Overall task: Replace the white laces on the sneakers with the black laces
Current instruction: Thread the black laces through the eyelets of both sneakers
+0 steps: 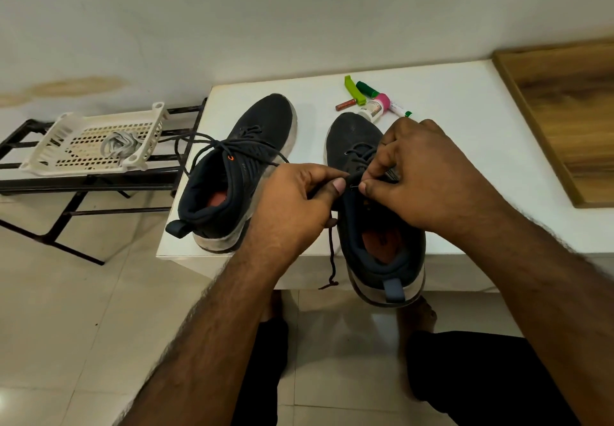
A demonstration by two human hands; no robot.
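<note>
White laces (117, 144) are out, heaped in the perforated basket (59, 133) off to the left. Left sneaker (232, 173) looks fully relaced in black, ends loose. On the right sneaker (372, 219), at the table's (465, 93) near edge, I judge upper eyelets remain. My left hand (295, 203) and right hand (418, 176) both pinch its thin, dark black lace (332, 259); one end dangles.

Both sneakers (246, 166) dark navy, off-white soles, orange-red insoles. Black laces (212, 145). White laces (118, 145) greyish, in cream perforated basket (66, 126) on black rack (83, 183). Table (448, 100) white. Tray (564, 110) wood-grain brown. Clip (352, 90) lime green.
</note>
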